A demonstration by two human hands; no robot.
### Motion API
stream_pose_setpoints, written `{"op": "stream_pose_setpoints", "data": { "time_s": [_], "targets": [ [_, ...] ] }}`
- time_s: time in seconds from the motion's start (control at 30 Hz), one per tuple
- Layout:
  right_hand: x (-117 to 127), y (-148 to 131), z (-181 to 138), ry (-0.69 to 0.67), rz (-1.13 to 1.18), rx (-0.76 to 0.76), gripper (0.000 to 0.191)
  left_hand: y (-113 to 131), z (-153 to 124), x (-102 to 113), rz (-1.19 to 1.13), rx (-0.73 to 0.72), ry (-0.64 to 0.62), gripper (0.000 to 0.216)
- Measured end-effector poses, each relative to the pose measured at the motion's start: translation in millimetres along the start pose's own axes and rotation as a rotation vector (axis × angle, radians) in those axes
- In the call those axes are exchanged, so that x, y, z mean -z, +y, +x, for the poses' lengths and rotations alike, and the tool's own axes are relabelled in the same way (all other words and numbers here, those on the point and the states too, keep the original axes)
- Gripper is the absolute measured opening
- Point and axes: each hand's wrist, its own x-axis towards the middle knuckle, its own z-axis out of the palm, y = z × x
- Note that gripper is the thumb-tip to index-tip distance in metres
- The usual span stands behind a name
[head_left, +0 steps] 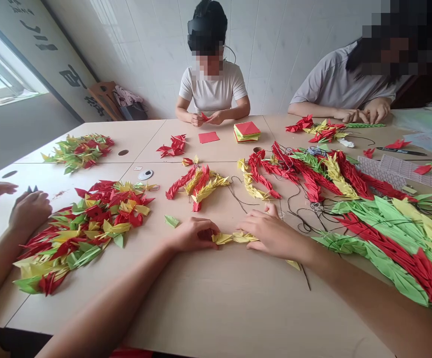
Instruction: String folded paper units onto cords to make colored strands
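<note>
Above the near part of the table, my left hand (194,234) is closed, its thumb and fingers pinching the left end of a short yellow folded-paper string (233,238). My right hand (277,232) has its fingers around the right end of the same string, partly hiding it. A yellow paper piece (294,264) and a dark cord end (306,279) show under my right wrist. Just beyond my left hand lies a single green folded paper (171,221). Short red and yellow folded-paper strands (201,186) rest farther up the table.
Left of my arm is a heap of loose folded papers (85,221); another pile (81,149) lies behind. Long red and green strands (387,243) with black cords (305,219) cover the right side. Co-workers' hands (31,211) are at the left and across the table (210,118), near stacked paper squares (247,131).
</note>
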Motion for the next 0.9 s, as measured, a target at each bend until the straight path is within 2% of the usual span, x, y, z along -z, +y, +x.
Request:
{"op": "stream_pose_setpoints", "data": {
  "time_s": [0.07,0.13,0.23,0.33,0.43,0.5,0.63,0.8,0.9],
  "targets": [
    [-2.8,-4.4,0.9,0.036,0.026,0.028,0.041,0.1,0.3,-0.4,0.007,-0.012,0.012,0.031],
    [-12.5,-13.0,4.6,0.078,0.056,0.057,0.045,0.0,0.3,-1.2,0.001,-0.015,0.02,0.031],
    [-27.4,-22.0,10.8,0.115,0.037,0.042,0.022,-0.2,0.0,-2.9,0.002,-0.004,0.011,0.029],
    [-27.8,-16.8,12.3,0.11,-0.01,0.013,0.006,-0.7,-0.6,-4.6,-0.002,0.03,0.005,0.028],
    [-16.5,-4.2,9.7,0.047,0.033,-0.007,0.006,-1.2,-1.2,-5.3,-0.024,0.064,-0.001,0.03],
    [-11.2,0.1,8.0,0.034,0.068,0.011,0.014,-1.4,-1.5,-5.1,-0.032,0.074,-0.005,0.032],
    [-18.7,-10.5,8.4,0.117,0.103,0.06,0.036,-0.9,-1.6,-3.8,-0.032,0.07,-0.005,0.036],
    [-33.6,-25.1,12.7,0.154,0.035,-0.002,0.015,0.8,-1.2,-3.7,0.034,0.066,-0.001,0.033],
    [-28.5,-18.0,11.9,0.13,0.044,0.038,0.016,1.9,-0.9,-4.0,0.002,0.051,-0.004,0.022]
  ]
}}
